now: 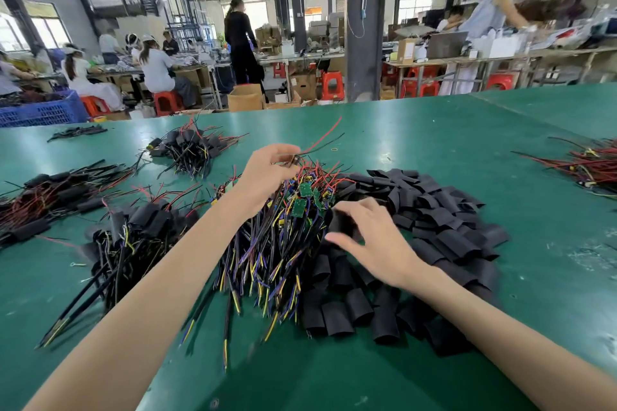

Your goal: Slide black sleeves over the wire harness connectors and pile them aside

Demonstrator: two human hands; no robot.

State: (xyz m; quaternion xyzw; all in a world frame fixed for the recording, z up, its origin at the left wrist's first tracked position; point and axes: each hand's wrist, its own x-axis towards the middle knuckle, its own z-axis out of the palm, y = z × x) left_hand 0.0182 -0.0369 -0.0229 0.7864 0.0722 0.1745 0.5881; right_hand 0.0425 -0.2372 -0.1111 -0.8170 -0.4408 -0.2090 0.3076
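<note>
1. A wire heap (283, 243) of bare harnesses, with small green boards and yellow, blue and black leads, lies in the middle of the green table (434, 130). Everything below is placed from it.
2. The left hand (267, 173) hangs over the far edge of the wire heap. Its fingertips are pressed together, pinching one harness (295, 159), whose red and black leads trail away beyond the heap.
3. The right hand (377, 240) is at the right edge of the wire heap, palm down. Its thumb and fingers curve round a black sleeve (344, 223). The sleeve is blurred, so how tight the grip is cannot be told.
4. A sleeve pile (440, 223) of loose black tubes touches the right side of the wire heap and wraps round its near right corner.
5. Just left of the wire heap sits a sleeved bundle (147, 223), harnesses with black sleeves on.
6. A second bundle (187, 147) lies behind and left of the wire heap, and a third bundle (50, 200) lies well to its left.
7. Well to the right of the wire heap, a red-wire bunch (594, 167) lies at the frame's edge.
8. Far behind the wire heap, past the table, people sit and stand at other benches, and a blue crate (43, 110) stands to the far left.
</note>
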